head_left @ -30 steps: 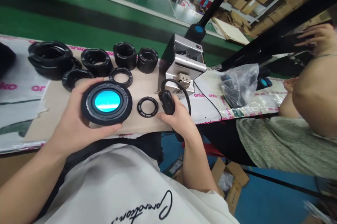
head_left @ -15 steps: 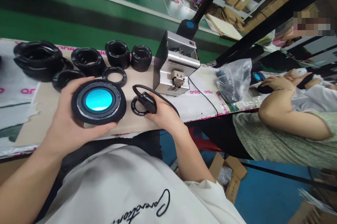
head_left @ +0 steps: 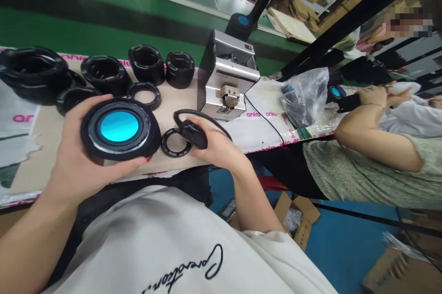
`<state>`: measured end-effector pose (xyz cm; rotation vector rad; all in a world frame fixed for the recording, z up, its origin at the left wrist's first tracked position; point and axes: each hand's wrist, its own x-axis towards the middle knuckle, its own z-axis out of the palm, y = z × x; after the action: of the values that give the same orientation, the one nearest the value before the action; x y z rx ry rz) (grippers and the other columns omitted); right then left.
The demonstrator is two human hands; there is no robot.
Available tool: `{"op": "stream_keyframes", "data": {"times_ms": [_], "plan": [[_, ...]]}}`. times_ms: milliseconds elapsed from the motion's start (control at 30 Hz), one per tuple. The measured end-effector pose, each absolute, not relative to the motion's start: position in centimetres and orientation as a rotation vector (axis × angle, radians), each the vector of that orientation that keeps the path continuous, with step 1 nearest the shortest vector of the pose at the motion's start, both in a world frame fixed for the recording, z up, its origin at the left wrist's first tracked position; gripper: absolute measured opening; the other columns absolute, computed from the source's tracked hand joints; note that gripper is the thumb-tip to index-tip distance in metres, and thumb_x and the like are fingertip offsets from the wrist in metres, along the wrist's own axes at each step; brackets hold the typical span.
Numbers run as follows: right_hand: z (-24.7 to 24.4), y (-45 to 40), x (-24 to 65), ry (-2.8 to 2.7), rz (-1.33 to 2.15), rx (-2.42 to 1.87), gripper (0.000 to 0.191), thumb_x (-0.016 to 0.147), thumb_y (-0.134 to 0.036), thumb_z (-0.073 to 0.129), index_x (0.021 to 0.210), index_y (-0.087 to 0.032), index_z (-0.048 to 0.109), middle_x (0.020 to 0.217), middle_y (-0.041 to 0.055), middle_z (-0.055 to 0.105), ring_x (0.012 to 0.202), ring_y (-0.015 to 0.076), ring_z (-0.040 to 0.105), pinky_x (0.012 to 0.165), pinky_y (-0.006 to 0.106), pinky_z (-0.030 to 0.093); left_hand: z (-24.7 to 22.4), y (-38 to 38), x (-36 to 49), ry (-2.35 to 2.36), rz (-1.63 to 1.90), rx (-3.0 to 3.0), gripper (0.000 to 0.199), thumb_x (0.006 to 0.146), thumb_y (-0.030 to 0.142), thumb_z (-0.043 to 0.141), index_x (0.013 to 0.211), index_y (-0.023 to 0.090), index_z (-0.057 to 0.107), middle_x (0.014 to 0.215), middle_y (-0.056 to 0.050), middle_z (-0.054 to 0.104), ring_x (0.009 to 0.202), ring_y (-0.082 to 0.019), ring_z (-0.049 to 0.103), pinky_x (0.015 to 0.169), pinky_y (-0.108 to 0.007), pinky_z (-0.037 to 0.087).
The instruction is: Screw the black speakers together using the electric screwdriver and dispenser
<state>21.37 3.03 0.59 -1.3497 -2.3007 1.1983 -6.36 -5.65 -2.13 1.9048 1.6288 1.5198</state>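
Surface [head_left: 264, 134] with a cardboard sheet [head_left: 164, 165] on it; beyond the hands, a silver machine [head_left: 232, 73]. Left hand [head_left: 74, 160] grasps a round black housing [head_left: 119, 149] over the cardboard, its blue disc [head_left: 119, 126] facing up. Right hand [head_left: 219, 147] grips a corded black handpiece [head_left: 194, 134] by the right edge of a flat black ring [head_left: 165, 144]; whether they touch, I cannot tell.

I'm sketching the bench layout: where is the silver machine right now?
In the head view, the silver machine stands near upper centre, beyond the right hand and just right of the rightmost tall black ring.
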Motion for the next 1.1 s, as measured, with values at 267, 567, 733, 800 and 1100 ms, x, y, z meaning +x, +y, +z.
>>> {"op": "stream_keyframes", "data": {"times_ms": [267,567,733,800,1100], "plan": [[-1.1,2.5,19.7,-2.303,1.157,-1.445,0.077,0.084,-0.018,0.084,0.156,-0.027,0.057,0.147,0.0065,0.069,0.136,0.0307,0.068,0.115,0.044,0.057,-2.4,-5.7,-6.4,1.62,1.537,1.948,0.111,0.068,0.053,0.099,0.162,0.018,0.052,0.153,-0.017,0.063,0.137,-0.035,0.064,0.119,-0.051,0.055],[-0.7,2.4,19.5,-2.261,1.206,-1.456,0.086,0.081,-0.013,0.086,0.16,-0.03,0.055,0.158,0.0041,0.062,0.146,0.0281,0.061,0.125,0.041,0.051,-2.1,-5.4,-6.7,1.588,1.542,1.946,0.107,0.067,0.055,0.1,0.159,0.024,0.056,0.147,-0.014,0.067,0.133,-0.035,0.069,0.115,-0.051,0.06],[-0.2,2.4,19.7,-2.169,1.199,-1.512,0.079,0.077,-0.02,0.09,0.15,-0.026,0.061,0.141,0.008,0.073,0.133,0.0336,0.068,0.116,0.05,0.056,-1.2,-6.1,-6.7,1.555,1.41,1.75,0.112,0.065,0.046,0.103,0.161,0.028,0.048,0.156,-0.014,0.062,0.142,-0.039,0.065,0.119,-0.055,0.059],[0.8,2.2,20.1,-2.079,1.163,-1.528,0.076,0.079,-0.032,0.093,0.147,-0.022,0.06,0.134,0.0099,0.074,0.125,0.0325,0.071,0.111,0.05,0.059,-0.9,-6.3,-6.6,1.558,1.327,1.659,0.11,0.067,0.045,0.102,0.16,0.03,0.047,0.158,-0.014,0.061,0.143,-0.041,0.064,0.12,-0.057,0.058],[9.3,1.3,16.9,-2.086,1.165,-0.892,0.068,0.078,-0.029,0.099,0.137,-0.033,0.065,0.137,-0.003,0.073,0.13,0.0249,0.071,0.114,0.038,0.061,0.0,-5.6,-6.8,1.414,1.299,1.646,0.1,0.067,0.044,0.101,0.153,0.034,0.051,0.159,-0.009,0.061,0.144,-0.043,0.065,0.121,-0.058,0.058]]}}
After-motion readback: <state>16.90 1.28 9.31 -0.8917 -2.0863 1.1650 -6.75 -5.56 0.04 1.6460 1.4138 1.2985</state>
